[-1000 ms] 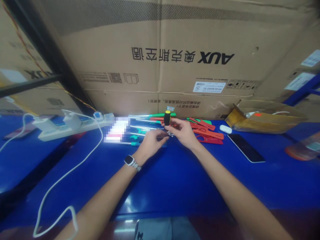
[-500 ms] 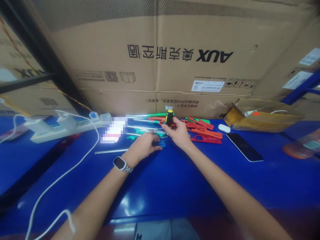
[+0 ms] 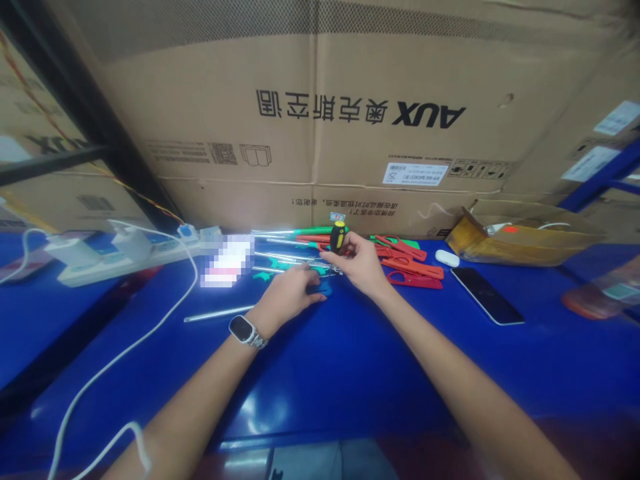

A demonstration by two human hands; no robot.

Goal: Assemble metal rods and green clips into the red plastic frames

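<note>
My right hand (image 3: 361, 265) grips a screwdriver by its yellow-and-black handle (image 3: 339, 237), held upright with its tip down. My left hand (image 3: 290, 293) curls its fingers around a blue plastic piece (image 3: 324, 289) resting on the table. Beneath that wrist a thin metal rod (image 3: 213, 315) sticks out to the left; whether it joins the blue piece is hidden. Small metal parts (image 3: 336, 269) lie between the hands, too small to name. Behind them are several metal rods with green and red handles (image 3: 320, 231), plus teal pieces (image 3: 280, 265). Red plastic pieces (image 3: 413, 268) lie beside my right hand.
A black phone (image 3: 487, 297), a white earbud case (image 3: 447, 258) and an open yellow-brown bag (image 3: 530, 243) sit to the right. At left, a white power strip (image 3: 100, 267) has a looping cable (image 3: 165, 313). A large cardboard box (image 3: 200, 87) walls off the blue table (image 3: 320, 387).
The metal rod under my left hand has swung, its free end now lower and nearer me. The screwdriver has shifted very slightly, still upright in my right hand.
</note>
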